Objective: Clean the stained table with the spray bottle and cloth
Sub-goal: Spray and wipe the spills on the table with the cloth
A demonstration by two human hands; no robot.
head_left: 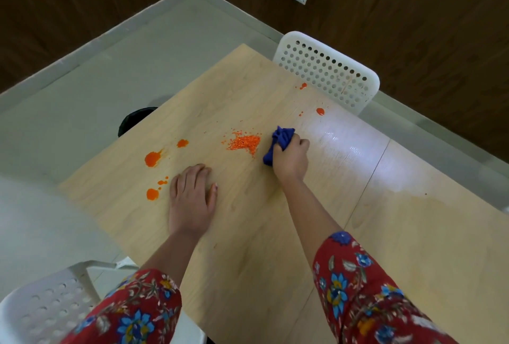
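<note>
The right hand (290,157) grips a bunched blue cloth (279,140), its fingers (301,143) curled tight round the wad and pressing it onto the pale wooden surface (275,247). The cloth lies near the middle of the surface, just right of a heap of orange crumbs (245,143); whether it touches the heap cannot be told. The left hand (191,200) lies flat, palm down, its fingers straight and close together, holding nothing. Orange stains (152,158) dot the surface. The largest is beyond and left of the left hand, with a smaller one past it and another blot with droplets just beside that hand, near the left edge. Two more small spots lie beyond the cloth, toward the far edge. Right of the cloth the wood shows a glossy sheen (338,137). A white perforated chair (327,73) stands at the far edge, and a second white chair (41,308) at the near left corner. A black object (136,120) shows past the left edge, half hidden by the surface. Both arms wear red floral sleeves (358,288).
</note>
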